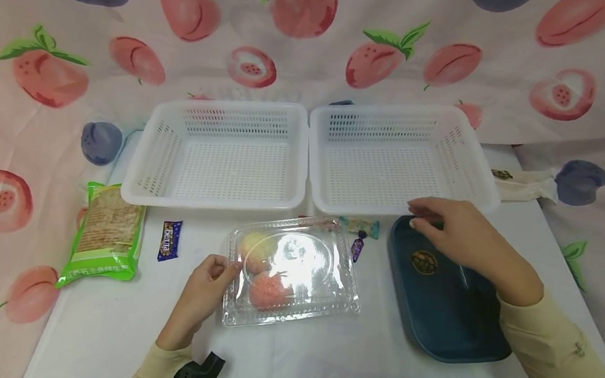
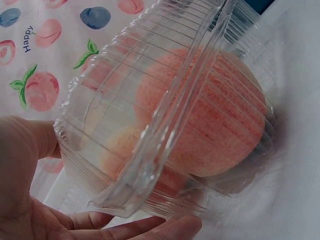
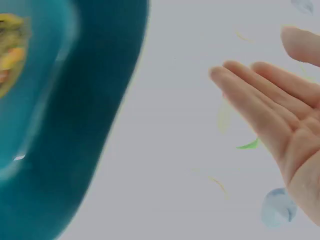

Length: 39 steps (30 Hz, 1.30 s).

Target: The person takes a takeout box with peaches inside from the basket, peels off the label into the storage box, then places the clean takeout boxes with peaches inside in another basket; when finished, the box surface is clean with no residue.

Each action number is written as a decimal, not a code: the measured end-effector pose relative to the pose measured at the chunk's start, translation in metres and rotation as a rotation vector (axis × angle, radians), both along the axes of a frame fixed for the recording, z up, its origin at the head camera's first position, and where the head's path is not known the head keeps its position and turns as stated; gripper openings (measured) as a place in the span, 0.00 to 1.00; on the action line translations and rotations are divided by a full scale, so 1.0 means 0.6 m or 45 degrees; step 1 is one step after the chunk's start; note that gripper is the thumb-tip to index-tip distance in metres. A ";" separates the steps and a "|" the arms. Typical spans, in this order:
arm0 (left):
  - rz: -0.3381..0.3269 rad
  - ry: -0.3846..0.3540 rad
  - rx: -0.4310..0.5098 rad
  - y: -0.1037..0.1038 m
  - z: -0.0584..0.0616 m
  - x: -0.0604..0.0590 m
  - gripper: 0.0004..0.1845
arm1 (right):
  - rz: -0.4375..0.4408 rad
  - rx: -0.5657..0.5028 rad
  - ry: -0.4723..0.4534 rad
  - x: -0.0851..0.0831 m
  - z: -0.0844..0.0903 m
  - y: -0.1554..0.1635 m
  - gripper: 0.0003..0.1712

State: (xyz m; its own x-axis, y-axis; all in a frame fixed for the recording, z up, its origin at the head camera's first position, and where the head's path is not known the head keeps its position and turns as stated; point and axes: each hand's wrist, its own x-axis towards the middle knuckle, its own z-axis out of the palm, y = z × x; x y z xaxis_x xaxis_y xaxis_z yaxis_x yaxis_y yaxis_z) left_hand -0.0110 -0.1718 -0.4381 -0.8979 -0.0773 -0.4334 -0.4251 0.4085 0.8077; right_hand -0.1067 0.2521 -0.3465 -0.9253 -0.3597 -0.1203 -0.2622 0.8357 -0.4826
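Note:
At the left edge of a clear plastic clamshell box (image 1: 303,309), my left hand (image 1: 204,288) grips the side, thumb above and fingers low against it. Through the plastic show two round peach-like fruits, one pink (image 1: 269,291) and one yellow and pink (image 1: 256,250). The left wrist view shows the pink fruit (image 2: 220,115) close up, with a grainy surface, and the lid seam standing up beside it. My right hand (image 1: 457,232), fingers extended and holding nothing, hovers over the far end of a dark blue tray (image 1: 442,321) with a round gold sticker (image 1: 424,262).
Two white baskets (image 1: 296,200) (image 1: 397,212) stand side by side at the back. A green-edged food bag (image 1: 106,232) and a small blue wrapped snack (image 1: 170,240) lie at left. Wrapped sweets, one purple (image 1: 357,248), one teal (image 1: 366,227), lie behind the box. A pale packet (image 1: 524,184) lies at right.

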 end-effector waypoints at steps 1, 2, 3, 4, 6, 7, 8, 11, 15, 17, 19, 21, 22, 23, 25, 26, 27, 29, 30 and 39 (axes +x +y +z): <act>0.004 0.002 0.002 0.000 0.000 0.000 0.22 | -0.041 -0.063 0.055 -0.005 0.009 -0.001 0.26; 0.008 0.004 0.004 -0.001 0.000 0.001 0.21 | -0.095 -0.135 0.099 -0.011 0.017 -0.002 0.26; 0.012 0.006 0.005 -0.001 0.000 0.001 0.21 | -0.152 -0.214 0.143 -0.019 0.023 0.000 0.27; 0.016 0.005 0.006 -0.001 0.000 0.001 0.21 | -0.214 -0.291 0.187 -0.027 0.028 0.002 0.27; 0.025 0.001 0.012 -0.001 0.000 0.002 0.21 | -0.364 -0.425 0.239 -0.047 0.033 0.009 0.27; 0.027 -0.001 0.014 -0.001 0.000 0.003 0.21 | -0.448 -0.483 0.251 -0.057 0.034 0.013 0.27; 0.028 -0.002 0.016 0.000 0.001 0.003 0.21 | -0.531 -0.526 0.266 -0.067 0.034 0.018 0.27; 0.029 0.001 0.027 0.001 0.000 0.003 0.21 | -0.749 -0.570 0.290 -0.091 0.025 0.034 0.29; 0.036 0.010 0.022 0.002 -0.001 0.004 0.20 | -0.937 -0.537 0.231 -0.114 0.004 0.051 0.31; 0.039 0.010 0.017 0.003 -0.001 0.004 0.20 | -0.985 -0.505 0.202 -0.122 -0.009 0.060 0.31; 0.043 0.011 0.013 0.003 -0.001 0.005 0.21 | -1.011 -0.451 0.162 -0.128 -0.024 0.070 0.31; 0.046 0.012 0.012 0.003 -0.001 0.006 0.21 | -1.018 -0.402 0.136 -0.134 -0.037 0.081 0.30; 0.049 0.012 0.013 0.003 -0.001 0.006 0.21 | -1.010 -0.379 0.133 -0.137 -0.043 0.087 0.30; 0.051 0.011 0.015 0.002 -0.001 0.007 0.21 | -0.999 -0.352 0.131 -0.139 -0.047 0.092 0.30; 0.054 0.012 0.014 0.002 -0.002 0.007 0.21 | -0.975 -0.304 0.130 -0.142 -0.054 0.102 0.31; 0.055 0.012 0.013 0.002 -0.002 0.007 0.21 | -0.965 -0.282 0.128 -0.143 -0.056 0.106 0.32; 0.056 0.011 0.012 0.002 -0.003 0.007 0.21 | -0.954 -0.256 0.127 -0.144 -0.057 0.110 0.33; 0.060 0.013 0.017 0.002 -0.003 0.006 0.20 | -0.932 -0.207 0.116 -0.145 -0.060 0.118 0.35; 0.062 0.013 0.017 0.002 -0.003 0.006 0.20 | -0.925 -0.183 0.094 -0.145 -0.061 0.122 0.36; 0.065 0.003 0.024 0.002 -0.003 0.005 0.18 | -0.907 -0.239 -0.123 -0.150 -0.076 0.148 0.38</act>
State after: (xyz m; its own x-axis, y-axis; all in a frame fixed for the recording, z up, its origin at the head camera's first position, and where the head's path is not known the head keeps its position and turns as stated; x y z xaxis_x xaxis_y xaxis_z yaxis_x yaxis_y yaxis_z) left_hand -0.0079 -0.1706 -0.4401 -0.8939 -0.1149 -0.4332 -0.4431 0.3712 0.8160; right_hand -0.1965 0.3410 -0.3922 -0.9306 0.3009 -0.2083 0.3631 0.6888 -0.6275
